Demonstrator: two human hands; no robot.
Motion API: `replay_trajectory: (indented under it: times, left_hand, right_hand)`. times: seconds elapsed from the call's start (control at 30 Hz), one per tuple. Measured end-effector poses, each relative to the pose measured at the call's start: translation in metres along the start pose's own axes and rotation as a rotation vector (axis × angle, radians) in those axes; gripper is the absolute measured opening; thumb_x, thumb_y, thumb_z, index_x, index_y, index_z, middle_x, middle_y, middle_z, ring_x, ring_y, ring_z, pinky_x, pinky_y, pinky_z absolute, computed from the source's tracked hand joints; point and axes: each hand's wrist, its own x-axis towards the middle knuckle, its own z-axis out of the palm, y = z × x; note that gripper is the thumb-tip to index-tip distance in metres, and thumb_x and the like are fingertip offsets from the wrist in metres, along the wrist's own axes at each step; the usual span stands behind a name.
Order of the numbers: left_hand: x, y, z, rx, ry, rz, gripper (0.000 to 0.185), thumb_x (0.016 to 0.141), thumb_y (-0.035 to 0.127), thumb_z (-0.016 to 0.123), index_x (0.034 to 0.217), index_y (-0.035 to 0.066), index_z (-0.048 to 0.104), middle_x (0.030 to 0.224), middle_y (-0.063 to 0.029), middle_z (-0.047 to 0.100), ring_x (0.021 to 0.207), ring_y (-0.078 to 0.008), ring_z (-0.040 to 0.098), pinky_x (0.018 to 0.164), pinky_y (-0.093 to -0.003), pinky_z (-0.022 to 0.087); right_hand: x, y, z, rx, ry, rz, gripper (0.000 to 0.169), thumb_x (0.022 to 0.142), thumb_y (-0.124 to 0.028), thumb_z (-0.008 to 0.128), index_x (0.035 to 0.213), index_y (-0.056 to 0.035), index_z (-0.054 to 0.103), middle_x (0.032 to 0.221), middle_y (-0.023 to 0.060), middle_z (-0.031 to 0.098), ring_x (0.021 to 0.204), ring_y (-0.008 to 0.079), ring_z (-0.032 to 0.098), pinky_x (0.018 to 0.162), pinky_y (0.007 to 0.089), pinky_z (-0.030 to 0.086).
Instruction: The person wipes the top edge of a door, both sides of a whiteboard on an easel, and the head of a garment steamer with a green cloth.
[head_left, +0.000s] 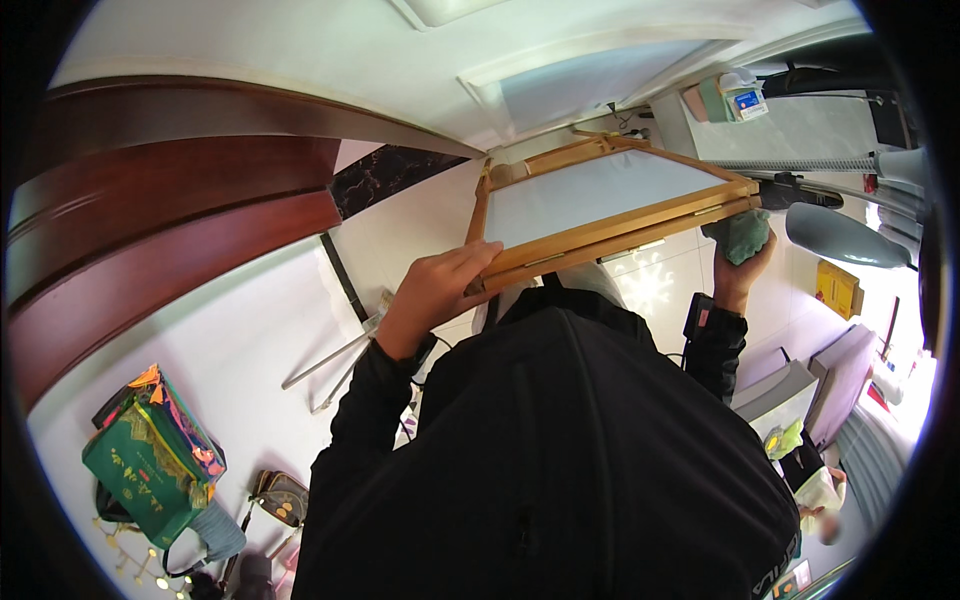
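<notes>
In front of my body stands a white board panel (600, 199) in a wooden frame (630, 225), tilted in view, with metal hinges along its near edge. My left hand (439, 289) grips the near left corner of the frame, with the fingers over the top and the thumb beneath. At the near right corner, my right hand (739, 274) holds a crumpled green cloth (744, 238) close to the frame's end. Whether the cloth touches the wood, I cannot tell. The underside of the frame is mostly hidden.
A grey lamp head (847, 234) is close to my right hand. Beyond it are a yellow box (836, 289) and a grey tabletop (810, 131). Dark red woodwork (180, 180) runs along the left. Green bags (142, 465) hang lower left. Another person (817, 491) is at the lower right.
</notes>
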Motion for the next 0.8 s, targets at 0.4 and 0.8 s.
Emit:
replay_trajectory:
  times: [0.4, 0.8]
  left_hand:
    - [0.011, -0.019, -0.01, -0.041, -0.037, -0.082, 0.059, 0.083, 0.024, 0.089, 0.135, 0.007, 0.068, 0.126, -0.0143, 0.075, 0.102, -0.0315, 0.076, 0.086, -0.0376, 0.063]
    - [0.017, -0.022, -0.016, -0.059, -0.01, -0.098, 0.055, 0.085, 0.024, 0.087, 0.133, 0.005, 0.069, 0.135, -0.0151, 0.071, 0.123, -0.03, 0.07, 0.098, -0.0373, 0.059]
  right_hand:
    - [-0.004, 0.008, 0.021, 0.067, -0.082, -0.023, 0.043, 0.104, -0.039, 0.05, 0.128, -0.0056, 0.065, 0.129, 0.0101, 0.07, 0.119, 0.0258, 0.066, 0.106, 0.046, 0.052]
    - [0.006, 0.014, 0.029, 0.074, -0.112, -0.026, 0.04, 0.104, -0.037, 0.05, 0.125, -0.0062, 0.065, 0.123, 0.0098, 0.071, 0.115, 0.0262, 0.067, 0.103, 0.0455, 0.053]
